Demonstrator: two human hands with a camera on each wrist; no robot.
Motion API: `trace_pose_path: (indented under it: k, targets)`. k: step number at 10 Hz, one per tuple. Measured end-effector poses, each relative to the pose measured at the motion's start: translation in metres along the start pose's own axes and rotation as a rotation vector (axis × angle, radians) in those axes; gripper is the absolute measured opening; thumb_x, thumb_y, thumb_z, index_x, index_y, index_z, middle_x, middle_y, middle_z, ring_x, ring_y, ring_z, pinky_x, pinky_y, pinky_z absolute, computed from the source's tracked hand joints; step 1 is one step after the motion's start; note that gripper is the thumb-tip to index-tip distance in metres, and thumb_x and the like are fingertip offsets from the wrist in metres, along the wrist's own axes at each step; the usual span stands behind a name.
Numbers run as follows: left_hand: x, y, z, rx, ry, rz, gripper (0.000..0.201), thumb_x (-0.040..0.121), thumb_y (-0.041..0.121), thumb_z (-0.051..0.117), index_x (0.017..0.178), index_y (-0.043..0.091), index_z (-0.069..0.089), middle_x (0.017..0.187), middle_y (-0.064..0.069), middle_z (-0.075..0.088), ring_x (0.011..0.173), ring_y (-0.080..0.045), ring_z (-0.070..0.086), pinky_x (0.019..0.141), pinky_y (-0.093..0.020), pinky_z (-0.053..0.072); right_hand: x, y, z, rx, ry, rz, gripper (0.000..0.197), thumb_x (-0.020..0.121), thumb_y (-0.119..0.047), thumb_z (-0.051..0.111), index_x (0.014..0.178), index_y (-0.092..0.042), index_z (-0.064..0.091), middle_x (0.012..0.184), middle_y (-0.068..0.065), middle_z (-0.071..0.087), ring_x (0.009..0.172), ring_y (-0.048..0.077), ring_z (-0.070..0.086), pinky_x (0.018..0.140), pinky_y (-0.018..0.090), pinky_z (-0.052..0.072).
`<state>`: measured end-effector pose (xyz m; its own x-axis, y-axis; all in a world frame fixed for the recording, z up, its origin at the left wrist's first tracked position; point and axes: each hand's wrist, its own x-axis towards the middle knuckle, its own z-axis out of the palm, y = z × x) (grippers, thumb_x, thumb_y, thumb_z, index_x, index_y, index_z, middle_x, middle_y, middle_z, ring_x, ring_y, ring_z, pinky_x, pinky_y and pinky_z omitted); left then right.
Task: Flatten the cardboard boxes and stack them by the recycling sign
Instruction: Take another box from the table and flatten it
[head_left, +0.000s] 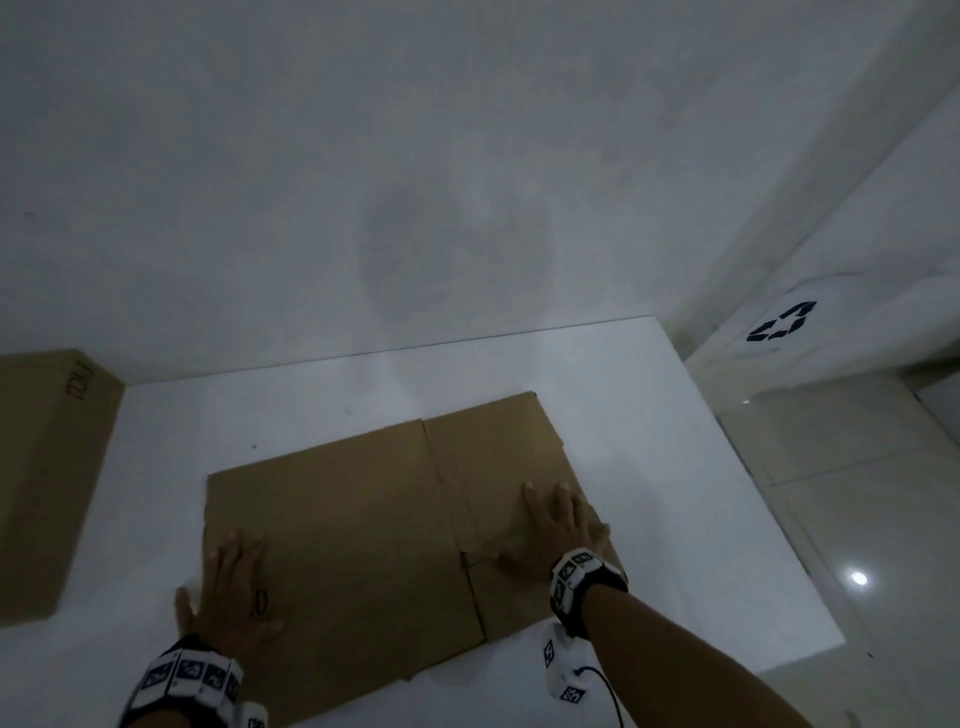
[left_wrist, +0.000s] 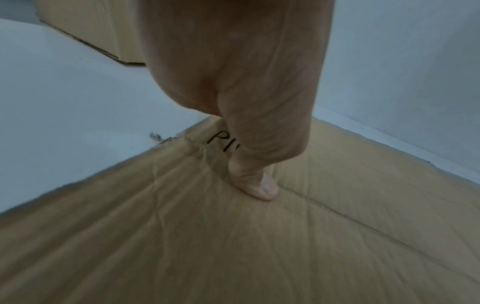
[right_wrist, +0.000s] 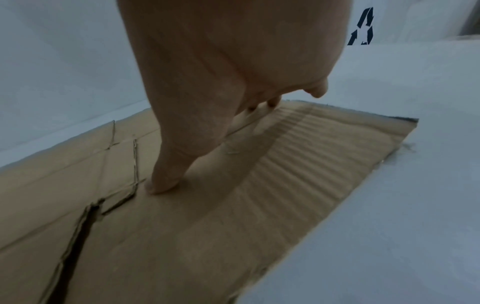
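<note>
Pressing step, first box. Flattened cardboard box (head_left: 395, 530) lies spread on the white surface (head_left: 675, 467), directly under both hands. Left hand (head_left: 228, 592) palm-down with fingers straight on the box's left edge, thumb out over the bare surface; the left wrist view shows a fingertip (left_wrist: 262, 189) planted on the board next to handwritten letters. Right hand (head_left: 558, 525) likewise flat and spread on the right-hand panel, fingers straight, gripping nothing. A slit between flaps gapes just inboard of the right hand (right_wrist: 75, 228), so the board may not be fully down there; light is dim and I cannot be sure. Second cardboard box (head_left: 47, 483) still standing, well off beyond the left hand, not yet collapsed. Recycling sign (head_left: 782, 323) sits beyond the right hand, past the surface's far right corner. Judgement: flattening of this box is nearly done. Next move calls for taking the board by its edges and carrying it rightward to the sign, then returning for the standing box.
</note>
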<state>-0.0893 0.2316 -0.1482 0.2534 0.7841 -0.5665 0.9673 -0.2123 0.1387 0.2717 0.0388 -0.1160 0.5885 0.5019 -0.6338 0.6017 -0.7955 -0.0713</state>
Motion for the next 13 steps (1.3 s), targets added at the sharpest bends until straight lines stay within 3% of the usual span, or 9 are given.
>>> trace_pose_path:
  k: [3,4,5,6,7,8,10,12,13]
  targets:
    - [0.011,0.027,-0.042,0.153,-0.055,-0.100,0.111,0.061,0.066,0.067,0.148,0.036,0.005,0.157,-0.003,0.005,0.142,-0.028,0.017,0.114,-0.047,0.018,-0.035,0.009,0.022,0.277,0.016,0.174,0.083,0.075,-0.060,0.057,0.145,-0.046,0.013,0.156,0.002,0.003,0.143,0.036,0.010,0.111,0.056,0.023]
    - [0.046,0.034,-0.054,0.027,-0.068,-0.111,0.101,0.077,0.065,0.051,0.153,0.019,0.003,0.159,-0.010,0.010,0.142,-0.032,0.018,0.116,-0.047,0.018,-0.060,-0.006,0.042,0.448,-0.015,0.345,0.074,0.077,-0.051,0.048,0.145,-0.041,0.020,0.154,0.006,0.012,0.141,0.034,0.014,0.110,0.053,0.025]
    - [0.084,0.043,-0.065,-0.058,-0.084,0.113,0.072,0.079,0.055,0.058,0.137,0.013,0.048,0.140,-0.014,0.048,0.119,-0.031,0.049,0.101,-0.047,0.040,-0.082,-0.025,0.069,0.615,0.025,0.524,0.067,0.087,-0.044,0.045,0.148,-0.040,0.015,0.149,0.013,0.016,0.133,0.031,0.029,0.113,0.042,0.027]
    - [0.095,0.062,-0.074,-0.057,-0.030,0.235,0.089,0.072,0.061,0.064,0.145,0.016,0.036,0.148,-0.012,0.039,0.133,-0.033,0.040,0.110,-0.049,0.033,-0.104,-0.050,0.091,0.879,0.029,0.654,0.079,0.087,-0.047,0.055,0.149,-0.036,0.007,0.144,0.018,0.023,0.126,0.032,0.041,0.109,0.037,0.034]
    - [0.090,0.079,-0.084,-0.033,-0.086,0.250,0.102,0.076,0.062,0.066,0.153,0.021,0.014,0.157,-0.011,0.021,0.143,-0.034,0.022,0.117,-0.048,0.020,-0.117,-0.076,0.112,1.075,0.030,0.654,0.070,0.083,-0.036,0.061,0.141,-0.012,0.031,0.131,0.017,0.047,0.115,0.031,0.052,0.101,0.041,0.045]
    - [0.084,0.082,-0.091,0.073,-0.105,0.238,0.097,0.073,0.072,0.058,0.151,0.026,0.021,0.154,-0.014,0.023,0.138,-0.037,0.028,0.114,-0.048,0.023,-0.126,-0.096,0.127,1.330,-0.049,0.627,0.066,0.082,-0.025,0.064,0.137,-0.008,0.032,0.129,0.014,0.049,0.105,0.027,0.055,0.094,0.044,0.050]
    - [0.080,0.076,-0.091,-0.089,-0.124,0.333,0.065,0.073,0.068,0.055,0.119,0.022,0.050,0.113,-0.008,0.057,0.091,-0.029,0.061,0.085,-0.041,0.051,-0.131,-0.115,0.133,1.711,-0.023,0.539,0.070,0.079,-0.023,0.071,0.138,-0.018,0.033,0.114,0.004,0.054,0.108,0.031,0.059,0.093,0.051,0.052]
    - [0.056,0.083,-0.098,-0.194,-0.042,0.363,0.024,0.090,0.048,0.057,0.100,0.026,0.054,0.099,-0.001,0.063,0.081,-0.024,0.060,0.075,-0.038,0.048,-0.134,-0.100,0.142,1.799,0.066,0.501,0.026,0.084,-0.037,0.063,0.110,-0.036,0.058,0.125,0.000,0.062,0.109,0.027,0.059,0.096,0.048,0.050]
    - [0.037,0.094,-0.087,-0.325,-0.026,0.356,0.026,0.090,0.049,0.058,0.101,0.027,0.054,0.097,0.001,0.062,0.084,-0.025,0.060,0.079,-0.041,0.050,-0.133,-0.063,0.140,1.825,0.090,0.494,0.050,0.075,-0.054,0.065,0.121,-0.035,0.058,0.123,-0.005,0.062,0.109,0.026,0.060,0.093,0.048,0.052]
